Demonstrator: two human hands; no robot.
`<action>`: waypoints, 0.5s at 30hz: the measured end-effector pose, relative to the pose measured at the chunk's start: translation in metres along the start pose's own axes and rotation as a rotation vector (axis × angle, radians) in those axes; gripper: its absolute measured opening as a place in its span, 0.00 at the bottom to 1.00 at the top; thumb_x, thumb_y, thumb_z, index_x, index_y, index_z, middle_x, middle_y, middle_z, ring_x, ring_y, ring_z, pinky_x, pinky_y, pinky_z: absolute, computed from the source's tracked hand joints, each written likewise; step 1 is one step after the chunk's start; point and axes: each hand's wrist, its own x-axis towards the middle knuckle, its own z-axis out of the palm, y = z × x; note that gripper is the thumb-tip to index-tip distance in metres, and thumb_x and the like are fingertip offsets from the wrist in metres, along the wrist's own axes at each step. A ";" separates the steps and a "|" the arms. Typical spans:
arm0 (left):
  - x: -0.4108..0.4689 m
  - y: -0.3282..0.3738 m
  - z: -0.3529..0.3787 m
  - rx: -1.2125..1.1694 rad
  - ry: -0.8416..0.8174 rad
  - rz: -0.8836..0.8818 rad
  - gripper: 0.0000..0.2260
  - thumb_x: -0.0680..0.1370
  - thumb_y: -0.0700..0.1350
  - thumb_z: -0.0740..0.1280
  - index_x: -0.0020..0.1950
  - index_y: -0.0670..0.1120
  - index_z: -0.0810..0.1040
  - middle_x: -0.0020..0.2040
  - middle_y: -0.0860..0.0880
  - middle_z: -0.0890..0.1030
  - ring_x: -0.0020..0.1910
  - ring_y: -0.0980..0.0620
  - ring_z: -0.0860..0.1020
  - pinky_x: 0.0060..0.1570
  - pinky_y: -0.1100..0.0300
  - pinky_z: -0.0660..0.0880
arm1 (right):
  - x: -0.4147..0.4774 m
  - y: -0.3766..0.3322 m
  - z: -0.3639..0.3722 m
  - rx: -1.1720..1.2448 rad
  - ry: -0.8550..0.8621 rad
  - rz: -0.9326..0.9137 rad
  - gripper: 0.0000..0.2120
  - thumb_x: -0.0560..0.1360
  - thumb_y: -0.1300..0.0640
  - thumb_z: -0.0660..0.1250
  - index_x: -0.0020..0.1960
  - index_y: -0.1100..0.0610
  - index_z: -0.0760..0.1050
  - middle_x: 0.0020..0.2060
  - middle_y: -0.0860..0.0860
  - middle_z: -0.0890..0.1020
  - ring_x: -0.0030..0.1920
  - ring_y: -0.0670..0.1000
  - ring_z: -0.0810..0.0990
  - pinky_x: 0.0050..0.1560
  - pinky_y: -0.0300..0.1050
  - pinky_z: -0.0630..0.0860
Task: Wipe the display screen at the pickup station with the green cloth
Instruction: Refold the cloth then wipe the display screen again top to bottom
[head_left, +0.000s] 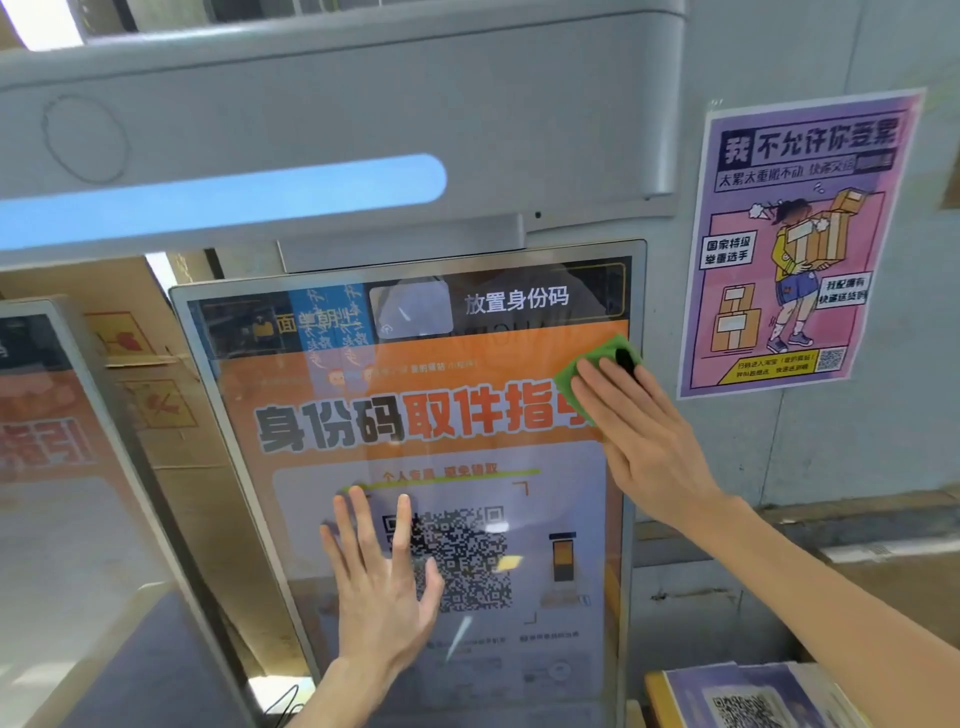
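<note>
Pressing the green cloth (587, 371) flat under the open right hand (631, 421), the person is bracing the display screen (415, 457) with the open left hand (382, 582); overlapping strokes would serve best.

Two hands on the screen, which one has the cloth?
The right hand, pressing the green cloth flat near the upper right edge of the screen. The left hand rests bare, fingers spread, lower down at the QR code.

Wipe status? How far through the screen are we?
Done: nothing provable; no wiped patch stands out on the display screen. In hand: right hand presses the green cloth flat near the upper right edge; left hand rests flat over the QR code. Left: probably most of the panel.
</note>
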 end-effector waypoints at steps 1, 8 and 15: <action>0.000 0.000 0.001 -0.001 0.002 -0.001 0.35 0.79 0.55 0.59 0.83 0.45 0.55 0.83 0.31 0.47 0.82 0.27 0.47 0.76 0.25 0.52 | 0.009 0.002 -0.002 0.006 0.027 0.024 0.27 0.84 0.65 0.59 0.82 0.60 0.60 0.80 0.56 0.65 0.83 0.55 0.58 0.84 0.56 0.54; 0.000 0.000 0.003 -0.008 0.021 0.005 0.35 0.78 0.54 0.60 0.83 0.44 0.54 0.83 0.30 0.46 0.82 0.27 0.47 0.75 0.25 0.53 | 0.004 0.001 0.011 0.093 0.057 0.069 0.26 0.84 0.66 0.58 0.81 0.62 0.60 0.81 0.56 0.63 0.83 0.56 0.56 0.84 0.59 0.52; 0.000 0.002 0.001 -0.017 0.003 -0.013 0.37 0.78 0.55 0.60 0.84 0.44 0.52 0.82 0.30 0.46 0.82 0.27 0.46 0.75 0.25 0.53 | -0.080 -0.006 0.021 0.002 -0.200 -0.228 0.38 0.79 0.67 0.60 0.85 0.57 0.49 0.85 0.50 0.51 0.84 0.52 0.52 0.85 0.52 0.46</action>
